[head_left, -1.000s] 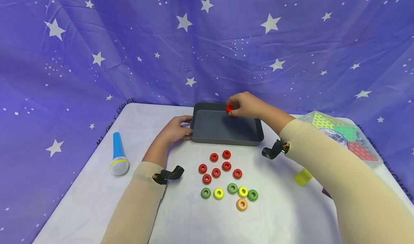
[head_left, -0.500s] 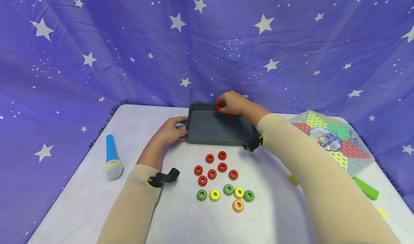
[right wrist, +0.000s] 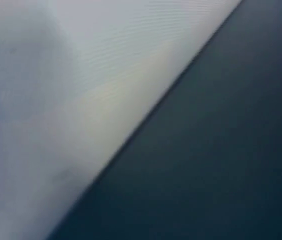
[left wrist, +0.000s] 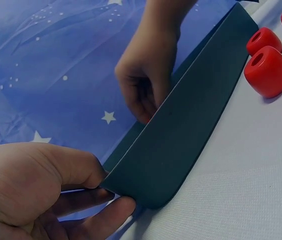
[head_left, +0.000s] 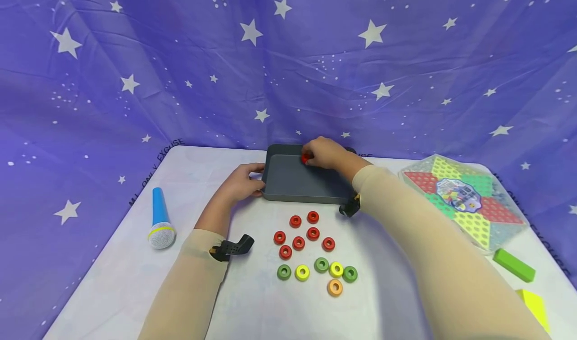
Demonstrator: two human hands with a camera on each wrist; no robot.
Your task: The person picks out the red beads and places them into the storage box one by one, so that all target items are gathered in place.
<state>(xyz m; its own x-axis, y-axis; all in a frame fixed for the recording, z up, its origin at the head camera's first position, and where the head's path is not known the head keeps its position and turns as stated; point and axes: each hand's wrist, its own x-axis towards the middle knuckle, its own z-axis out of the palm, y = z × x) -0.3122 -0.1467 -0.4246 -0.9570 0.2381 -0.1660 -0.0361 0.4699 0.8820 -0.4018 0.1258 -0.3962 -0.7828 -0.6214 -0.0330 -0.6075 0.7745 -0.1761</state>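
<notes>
My right hand point(head_left: 325, 152) reaches into the dark grey baking tray point(head_left: 297, 182) and pinches a red bead point(head_left: 306, 158) low over its back part. My left hand point(head_left: 245, 182) holds the tray's left end, with the thumb and fingers at the corner in the left wrist view. In that view the tray wall point(left wrist: 181, 125) hides most of the red bead under the right fingertips. The right wrist view is blurred and shows the tray's side point(right wrist: 206, 140) beside the white cloth. Several loose red beads point(head_left: 298, 243) lie in front of the tray.
Nearer lie green beads point(head_left: 284, 272), yellow beads point(head_left: 302, 273) and an orange bead point(head_left: 335, 288). A blue toy microphone point(head_left: 161, 225) is at left. To the right are a hexagonal patterned game board point(head_left: 464, 195), a green block point(head_left: 514, 265) and a yellow block point(head_left: 534, 305).
The right hand, holding the red bead, has moved left and lower into the tray. Other red beads seen in the tray are now hidden behind it. The left hand stays at the tray's end.
</notes>
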